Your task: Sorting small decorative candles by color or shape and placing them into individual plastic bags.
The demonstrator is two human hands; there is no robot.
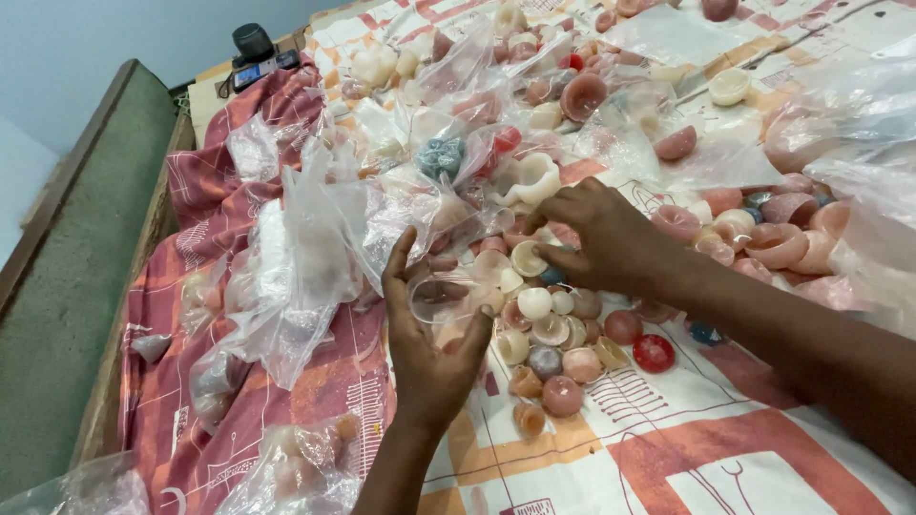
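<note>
- Two hands of yours are working in the head view over a heap of small round wax-like cups in pink, cream and red point(553, 329), lying on a patterned pink and white cloth point(725, 448).
- Your left hand point(431, 329) is cupping a clear plastic bag point(441, 296), fingers spread, holding its mouth wide.
- Your right hand point(601, 238) is reaching into the heap, fingers curled around a cream cup point(528, 257) just beside the bag.
- Many filled clear plastic bags point(305, 248) are lying to your left on the cloth.
- One white bowl-shaped piece point(730, 86) is sitting well apart, at the far right.
</note>
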